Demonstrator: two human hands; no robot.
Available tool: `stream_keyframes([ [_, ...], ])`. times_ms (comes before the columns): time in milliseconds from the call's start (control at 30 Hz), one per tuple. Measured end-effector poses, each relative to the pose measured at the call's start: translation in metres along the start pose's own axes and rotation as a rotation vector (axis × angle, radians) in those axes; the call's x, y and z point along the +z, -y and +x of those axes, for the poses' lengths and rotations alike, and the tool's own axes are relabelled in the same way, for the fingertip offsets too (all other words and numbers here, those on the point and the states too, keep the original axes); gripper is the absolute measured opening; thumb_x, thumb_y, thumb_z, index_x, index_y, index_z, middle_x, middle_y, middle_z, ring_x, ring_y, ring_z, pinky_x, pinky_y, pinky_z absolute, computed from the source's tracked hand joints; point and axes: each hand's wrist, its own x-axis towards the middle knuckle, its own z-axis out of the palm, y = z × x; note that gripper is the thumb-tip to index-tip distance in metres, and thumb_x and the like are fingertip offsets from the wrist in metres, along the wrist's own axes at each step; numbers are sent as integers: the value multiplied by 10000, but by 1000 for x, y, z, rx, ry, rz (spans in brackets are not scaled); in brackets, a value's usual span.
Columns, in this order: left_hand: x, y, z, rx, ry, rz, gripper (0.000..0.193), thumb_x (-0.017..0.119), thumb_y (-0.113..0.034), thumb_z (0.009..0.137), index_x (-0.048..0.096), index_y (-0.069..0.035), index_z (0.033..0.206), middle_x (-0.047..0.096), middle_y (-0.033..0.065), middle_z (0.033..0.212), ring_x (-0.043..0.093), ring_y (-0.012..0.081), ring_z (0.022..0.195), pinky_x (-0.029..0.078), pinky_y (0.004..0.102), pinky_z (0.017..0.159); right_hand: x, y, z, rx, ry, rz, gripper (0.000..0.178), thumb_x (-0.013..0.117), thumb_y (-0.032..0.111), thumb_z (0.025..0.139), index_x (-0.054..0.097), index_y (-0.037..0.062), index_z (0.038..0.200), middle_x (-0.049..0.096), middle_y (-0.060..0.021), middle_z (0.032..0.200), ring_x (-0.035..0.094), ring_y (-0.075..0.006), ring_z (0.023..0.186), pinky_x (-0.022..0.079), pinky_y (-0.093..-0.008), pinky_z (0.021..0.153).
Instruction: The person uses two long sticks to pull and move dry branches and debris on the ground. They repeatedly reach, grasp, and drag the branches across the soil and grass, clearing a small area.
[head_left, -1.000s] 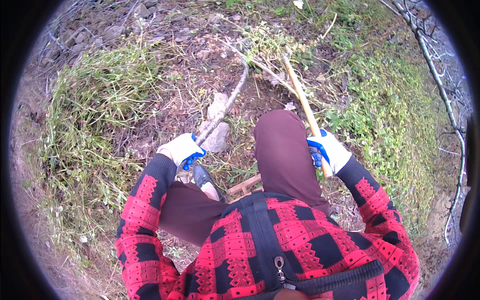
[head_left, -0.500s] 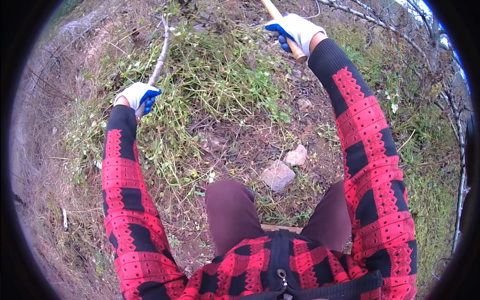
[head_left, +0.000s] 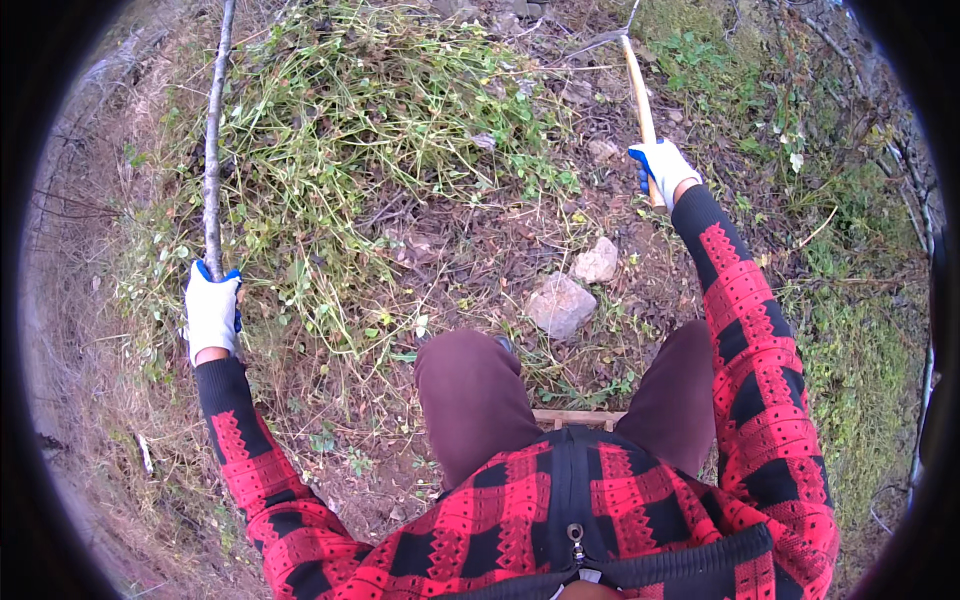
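White-and-blue gloved, the left hand (head_left: 212,310) is curled round a rough grey branch (head_left: 213,150), the right hand (head_left: 660,172) round a pale wooden-handled tool (head_left: 641,95) with a thin dark head (head_left: 600,41). Half a second ago both reached farther out; now they sit closer in, the branch at the left edge of tangled green vines (head_left: 400,130), the tool beyond two pale rocks (head_left: 560,305). Neither is released, so the work appears still under way.
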Motion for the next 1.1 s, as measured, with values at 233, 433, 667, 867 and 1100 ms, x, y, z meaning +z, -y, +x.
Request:
stream_keyframes([
  [233, 37, 13, -91, -42, 419, -116, 370, 785, -133, 861, 558, -52, 1142, 539, 4, 736, 449, 64, 501, 364, 276, 409, -14, -62, -21, -280, -416, -419, 440, 761, 270, 888, 546, -11, 1149, 690, -179, 814, 695, -260, 679, 553, -393, 597],
  [433, 165, 1, -114, 276, 803, 350, 463, 830, -217, 807, 553, -6, 1113, 637, 92, 837, 634, 233, 795, 521, 398, 756, -27, -39, -71, -323, -402, -54, 329, 762, 229, 907, 533, 55, 1067, 597, -48, 692, 562, -155, 515, 458, -318, 446],
  [667, 297, -72, -55, -179, 1101, -82, 186, 766, -168, 865, 631, -50, 913, 543, 29, 623, 483, 149, 452, 398, 346, 422, -26, -43, -134, -126, -297, 424, 294, 760, 208, 921, 487, 101, 935, 497, 19, 657, 462, -94, 428, 397, -280, 370],
  [867, 360, -108, -24, -258, 983, -320, 218, 775, -203, 854, 641, -43, 791, 537, 5, 581, 486, 134, 460, 383, 303, 437, -37, -35, -132, -167, -315, 391, 305, 764, 201, 919, 484, 91, 971, 505, 26, 675, 447, -73, 420, 387, -255, 363],
  [1100, 323, -146, 146, -279, 656, -601, 219, 736, -193, 898, 558, -136, 782, 492, -11, 558, 456, 138, 440, 378, 295, 415, -51, -33, -149, -112, -287, 445, 316, 764, 185, 918, 456, 116, 925, 506, 33, 683, 449, -59, 440, 384, -237, 377],
])
